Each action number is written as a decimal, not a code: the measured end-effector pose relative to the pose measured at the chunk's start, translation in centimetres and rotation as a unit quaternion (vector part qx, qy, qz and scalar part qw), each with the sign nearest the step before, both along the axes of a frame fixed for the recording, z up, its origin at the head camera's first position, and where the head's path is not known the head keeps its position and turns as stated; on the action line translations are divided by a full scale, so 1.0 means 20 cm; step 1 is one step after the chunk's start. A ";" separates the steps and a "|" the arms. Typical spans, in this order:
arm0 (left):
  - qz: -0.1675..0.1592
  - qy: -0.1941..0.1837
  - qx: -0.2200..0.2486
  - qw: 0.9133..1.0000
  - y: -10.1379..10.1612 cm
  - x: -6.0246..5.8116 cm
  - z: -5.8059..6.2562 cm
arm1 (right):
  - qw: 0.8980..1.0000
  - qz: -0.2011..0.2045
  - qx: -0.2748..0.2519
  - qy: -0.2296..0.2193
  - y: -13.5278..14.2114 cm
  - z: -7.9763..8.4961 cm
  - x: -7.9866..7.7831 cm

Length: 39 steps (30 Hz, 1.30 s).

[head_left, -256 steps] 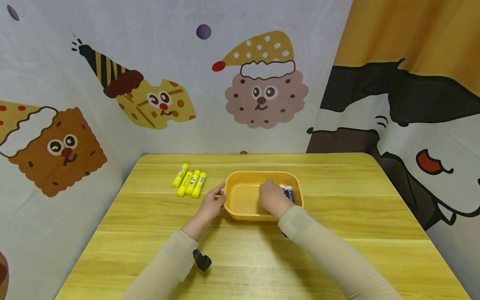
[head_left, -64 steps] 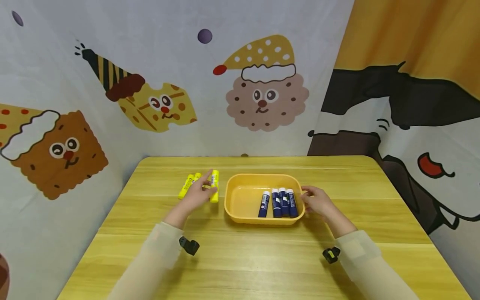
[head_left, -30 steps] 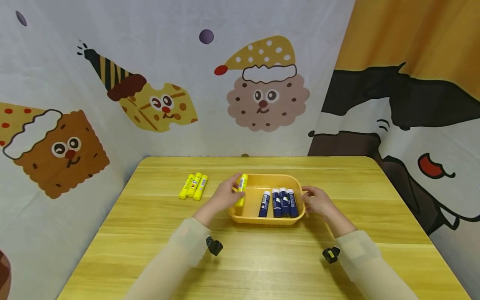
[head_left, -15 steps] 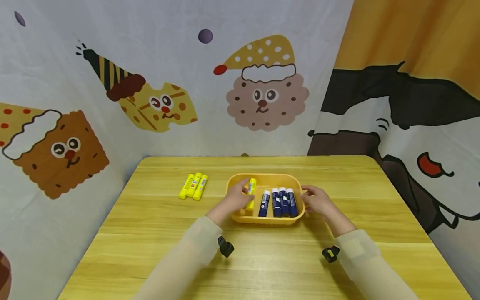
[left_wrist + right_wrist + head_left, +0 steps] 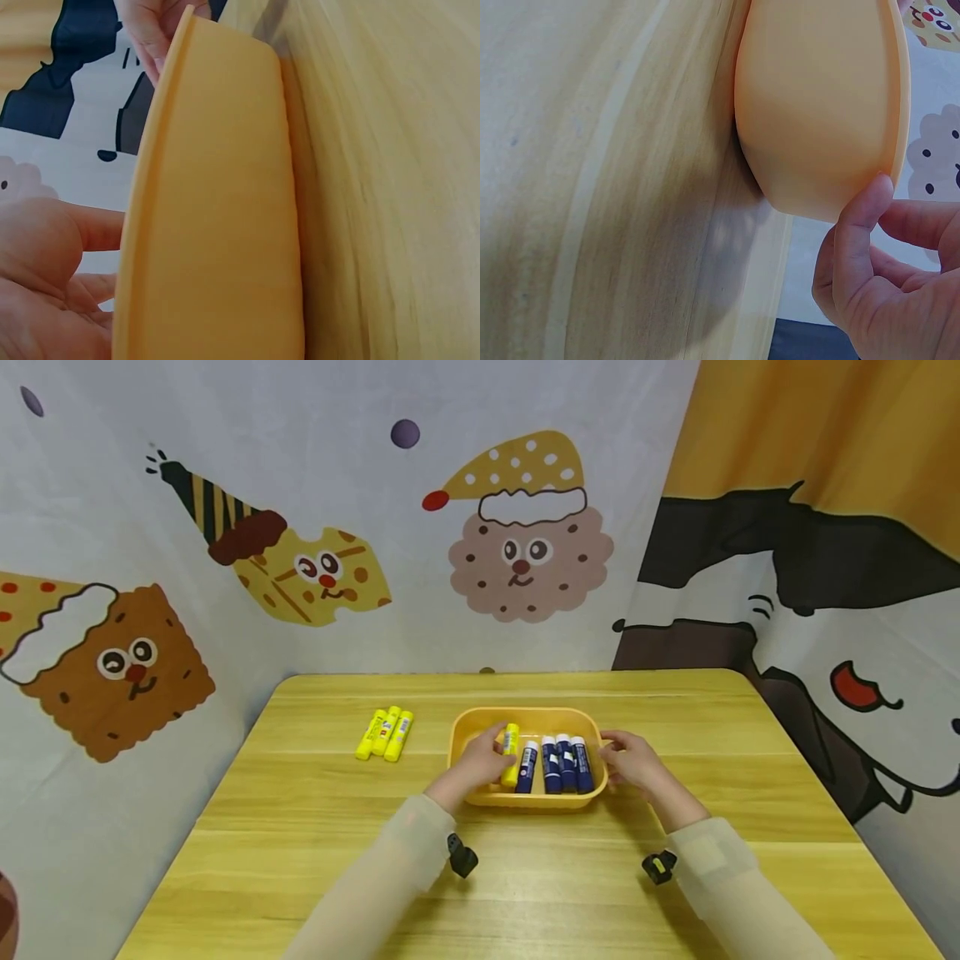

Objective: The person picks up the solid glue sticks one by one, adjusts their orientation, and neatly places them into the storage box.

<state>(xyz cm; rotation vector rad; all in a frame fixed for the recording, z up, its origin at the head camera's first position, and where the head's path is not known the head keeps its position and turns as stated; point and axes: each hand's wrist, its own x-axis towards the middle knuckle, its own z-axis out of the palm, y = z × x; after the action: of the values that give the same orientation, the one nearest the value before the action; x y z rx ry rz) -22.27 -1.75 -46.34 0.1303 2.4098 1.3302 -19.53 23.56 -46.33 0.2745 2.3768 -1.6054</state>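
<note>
My left hand (image 5: 483, 758) reaches over the near left part of a yellow-orange plastic tray (image 5: 467, 723) and holds a yellow glue stick (image 5: 511, 752) upright in it. That stick stands right beside a loose dark blue glue stick (image 5: 527, 768) with a white cap. Several more blue glue sticks (image 5: 566, 767) line up close together at the tray's right end. There my right hand (image 5: 637, 764) grips the rim, curled fingers (image 5: 870, 202) at the outer wall. In the left wrist view the tray wall (image 5: 217, 187) hides the yellow stick from sight.
Three yellow glue sticks (image 5: 385, 734) lie side by side on the wooden table (image 5: 525, 885), left of the tray. A fabric backdrop with cartoon biscuits (image 5: 528, 560) hangs behind the table's far edge.
My left hand picked a yellow glue stick from the left group, carried it right over the tray's rim, and lowered it beside the loose blue one. My right hand has stayed at the rim lately.
</note>
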 end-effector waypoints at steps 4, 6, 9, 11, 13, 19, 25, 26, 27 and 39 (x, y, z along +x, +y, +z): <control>-0.010 0.016 -0.020 1.000 0.01 0.00 -0.03 | 1.000 -0.001 0.002 -0.002 0.00 0.00 0.00; -0.014 0.024 -0.037 0.999 0.02 -0.01 -0.04 | 1.000 0.000 0.002 -0.001 0.00 0.00 0.00; -0.017 0.031 -0.064 0.997 0.02 0.00 -0.05 | 1.000 0.002 0.003 0.001 0.00 0.00 0.00; -0.019 0.037 -0.082 0.996 0.03 0.00 -0.05 | 1.000 0.002 0.002 0.002 0.00 0.00 0.00; -0.021 0.037 -0.092 0.995 0.03 0.00 -0.05 | 1.000 0.001 0.001 0.003 0.00 0.00 0.00; -0.030 0.031 -0.104 0.994 0.06 0.00 -0.05 | 1.000 0.001 -0.004 0.002 0.00 0.00 0.00; -0.044 0.035 -0.106 0.993 0.09 0.01 -0.04 | 1.000 0.002 -0.004 0.001 0.00 0.00 -0.01; -0.044 0.036 -0.106 0.993 0.10 0.01 -0.04 | 1.000 0.002 -0.003 0.001 0.00 0.00 -0.01; -0.043 0.037 -0.104 0.993 0.10 0.01 -0.04 | 1.000 0.003 -0.003 0.001 0.00 0.00 0.00; -0.032 0.028 -0.099 0.994 0.12 0.01 -0.04 | 1.000 0.004 0.000 0.002 0.00 0.01 0.00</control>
<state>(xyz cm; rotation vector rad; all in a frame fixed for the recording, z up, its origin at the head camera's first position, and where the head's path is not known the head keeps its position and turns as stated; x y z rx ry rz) -22.09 0.64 -47.13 0.1917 2.5459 1.0652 -19.50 23.53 -46.23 0.2615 2.3783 -1.6037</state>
